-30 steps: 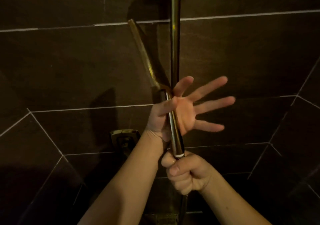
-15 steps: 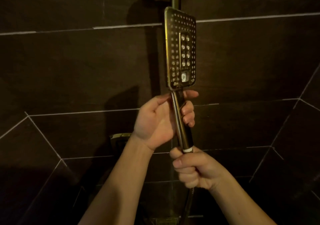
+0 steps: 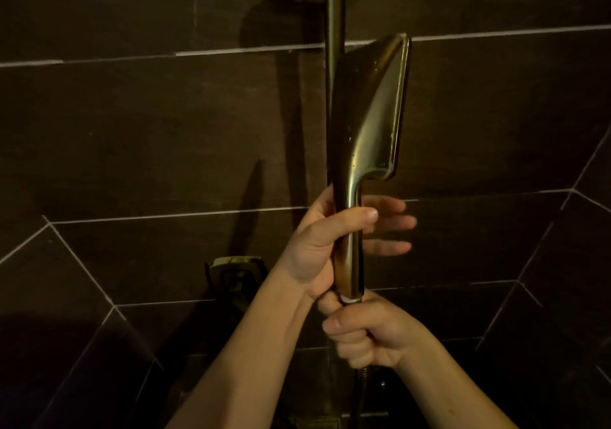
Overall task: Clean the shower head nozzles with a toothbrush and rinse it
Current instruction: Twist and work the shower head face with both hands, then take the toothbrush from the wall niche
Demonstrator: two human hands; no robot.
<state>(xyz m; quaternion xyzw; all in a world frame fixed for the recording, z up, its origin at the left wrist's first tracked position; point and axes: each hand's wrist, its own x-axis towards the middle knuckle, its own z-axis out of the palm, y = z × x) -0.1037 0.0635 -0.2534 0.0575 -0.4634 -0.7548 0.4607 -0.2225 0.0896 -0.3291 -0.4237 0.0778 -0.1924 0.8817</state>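
Dim shower stall, dark tile wall (image 3: 132,137), vertical rail (image 3: 334,15) running up the middle. Person holds the shower head (image 3: 370,108) upright just in front of the rail, smooth brass back toward the viewer, nozzle face turned away and not visible. Droplets on the back, so it looks wet.

Left hand (image 3: 317,247) is on the handle (image 3: 348,256): thumb laid across the front, fingers (image 3: 390,223) stretched out loose and blurred behind it. That's a partial hold, more pinch than wrap. Right hand (image 3: 367,332) is fisted tight just below the handle's white ring, apparently around the hose (image 3: 360,395) connector; what it grips exactly is hidden by the fist. Wall valve (image 3: 236,271) sits lower left, untouched.

No toothbrush in view. Judging by that, scrubbing isn't under way here; this looks like handling or turning the head.

Risks:
- Wet metal plus loose left fingers: the head could spin or slip in the hand and knock the rail, which it nearly touches.
- If the right hand is twisting at the joint, the hose may kink or the connector loosen, giving a leak at rinse time.
- Nozzles facing the wall: brushing blind would miss holes; the face needs turning toward the person first.
- Low light makes residue hard to spot.
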